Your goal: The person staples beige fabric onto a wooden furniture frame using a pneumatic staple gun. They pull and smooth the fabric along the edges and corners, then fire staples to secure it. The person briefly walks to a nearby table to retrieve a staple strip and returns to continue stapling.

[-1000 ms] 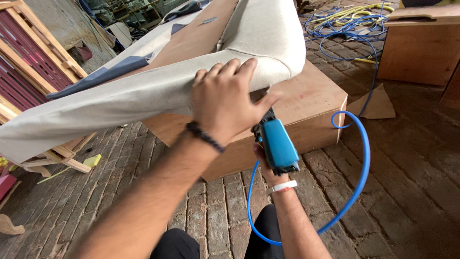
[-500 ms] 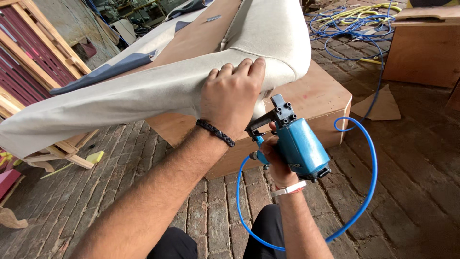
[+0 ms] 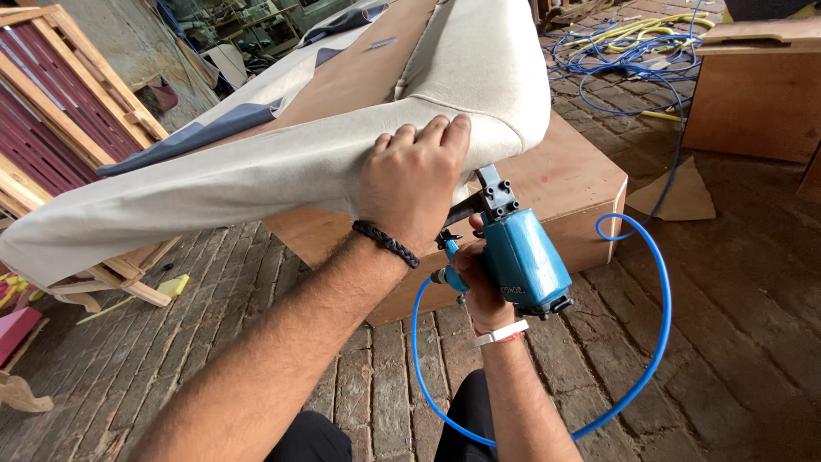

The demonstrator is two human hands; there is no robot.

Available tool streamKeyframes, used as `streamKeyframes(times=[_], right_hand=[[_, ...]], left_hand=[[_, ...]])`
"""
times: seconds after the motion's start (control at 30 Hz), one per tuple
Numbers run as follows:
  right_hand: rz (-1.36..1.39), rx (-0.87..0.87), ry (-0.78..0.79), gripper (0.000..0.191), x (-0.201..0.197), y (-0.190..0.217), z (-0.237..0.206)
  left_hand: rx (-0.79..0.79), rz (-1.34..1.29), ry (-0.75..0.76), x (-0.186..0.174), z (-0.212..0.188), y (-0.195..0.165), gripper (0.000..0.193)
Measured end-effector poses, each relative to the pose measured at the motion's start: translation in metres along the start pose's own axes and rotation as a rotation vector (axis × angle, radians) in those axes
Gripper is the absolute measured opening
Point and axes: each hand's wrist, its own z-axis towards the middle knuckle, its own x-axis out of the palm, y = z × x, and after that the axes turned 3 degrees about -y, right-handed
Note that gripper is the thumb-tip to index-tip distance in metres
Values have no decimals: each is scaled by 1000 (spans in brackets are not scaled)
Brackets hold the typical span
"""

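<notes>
The left hand (image 3: 416, 184) lies flat, fingers spread, pressing the cream fabric (image 3: 282, 162) down over the edge of the plywood frame (image 3: 573, 184), as before. The right hand (image 3: 481, 282) keeps its grip wrapped around the blue stapler (image 3: 520, 257), which has tilted since a second ago: its black nose now angles up under the fabric edge. The blue hose (image 3: 637, 342) loops wider over the brick floor (image 3: 727, 342).
</notes>
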Motion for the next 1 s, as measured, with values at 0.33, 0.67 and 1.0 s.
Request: streamKeyframes(times=[0.33, 0.67, 1.0], right_hand=[[45, -13, -8, 8, 5, -2, -1], [54, 186, 16, 51, 6, -19, -5], [-22, 162, -43, 29, 13, -16, -6]], left_hand=[[-3, 26, 4, -1, 0, -2, 32], [11, 25, 24, -5, 0, -3, 36], [35, 11, 19, -1, -2, 1, 36]])
